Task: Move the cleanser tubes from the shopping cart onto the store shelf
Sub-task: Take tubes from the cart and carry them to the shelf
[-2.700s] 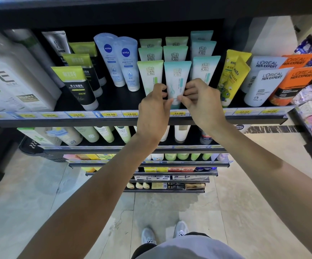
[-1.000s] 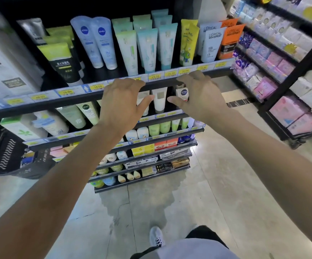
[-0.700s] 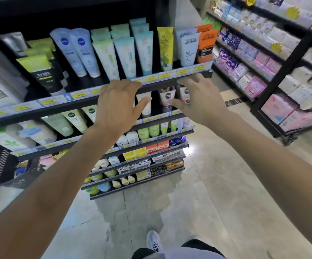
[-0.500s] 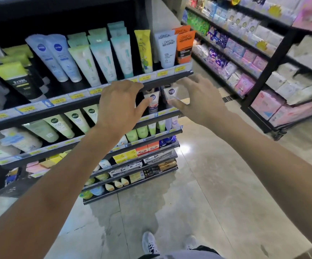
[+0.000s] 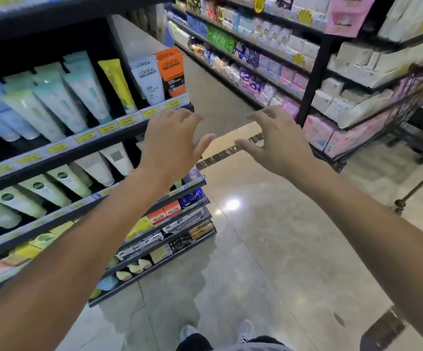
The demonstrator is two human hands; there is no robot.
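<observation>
Off to the right of my right fingertips, well apart from them, stands the shopping cart [image 5: 412, 115], a dark wire frame at the edge of view with one wheel showing on the floor; I cannot see into its basket, so whether any tubes lie there is hidden from me. Left of my left fingers runs the store shelf [image 5: 119, 133], its price-tag rail passing just behind my knuckles. On it the cleanser tubes [image 5: 61, 102], pale green and pale blue, stand cap-down in rows leaning back, up and left of my left fingertips, with a yellow tube [image 5: 116, 84] and the white and orange L'Oreal tubes [image 5: 158, 74] beyond them.

Both arms are stretched out before me. My left hand [image 5: 167, 148] has fingers loosely bent and spread, thumb out to the right, gripping nothing. My right hand [image 5: 278, 145] mirrors it, fingers hooked downward, thumb pointing left toward the other thumb, and likewise empty. Between the two thumbs I see only the floor.

I judge I am between tubes: hands are free of the shelf and turned toward the aisle. The next move calls for swinging further right until the cart's basket is under my fingers, then closing them round a tube there.
</observation>
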